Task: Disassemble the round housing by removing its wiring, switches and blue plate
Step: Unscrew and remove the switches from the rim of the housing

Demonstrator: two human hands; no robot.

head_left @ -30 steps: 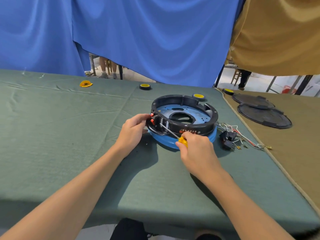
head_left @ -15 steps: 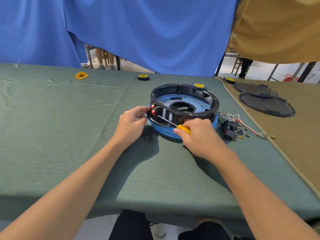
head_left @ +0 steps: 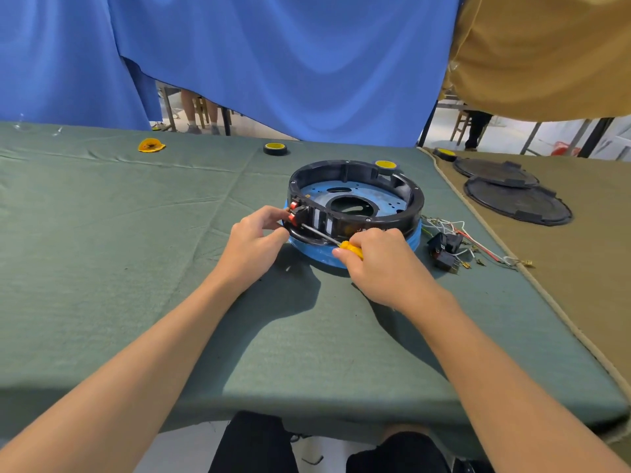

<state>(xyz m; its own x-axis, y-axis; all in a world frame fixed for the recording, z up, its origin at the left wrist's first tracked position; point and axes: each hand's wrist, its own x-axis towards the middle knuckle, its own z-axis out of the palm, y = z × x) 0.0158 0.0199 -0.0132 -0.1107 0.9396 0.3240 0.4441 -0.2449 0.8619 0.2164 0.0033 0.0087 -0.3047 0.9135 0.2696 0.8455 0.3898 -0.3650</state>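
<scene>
Green cloth covered the bench, and the round housing, a black ring, lay flat on it toward its far right side. The blue plate showed inside the ring, and a blue rim stuck out beneath the housing's near wall. Two red switches sat in the housing's left edge. The left hand was clamped on that edge, fingers curled at the switches and thumb below them against the black wall. The right hand, just in front of the housing, was clenched round the yellow handle of a screwdriver, whose metal shaft slanted up and left across the near wall toward the switches; whether the tip touched them could not be told. Just right of the housing lay loose black switches among a tangle of white, red and green wiring. Behind the housing, touching or nearly touching its far wall, stood a yellow-topped tape roll; another tape roll lay beyond it to the left, and a yellow scrap lay well to the left of that. Far right of the housing, two black round covers overlapped on tan cloth.
</scene>
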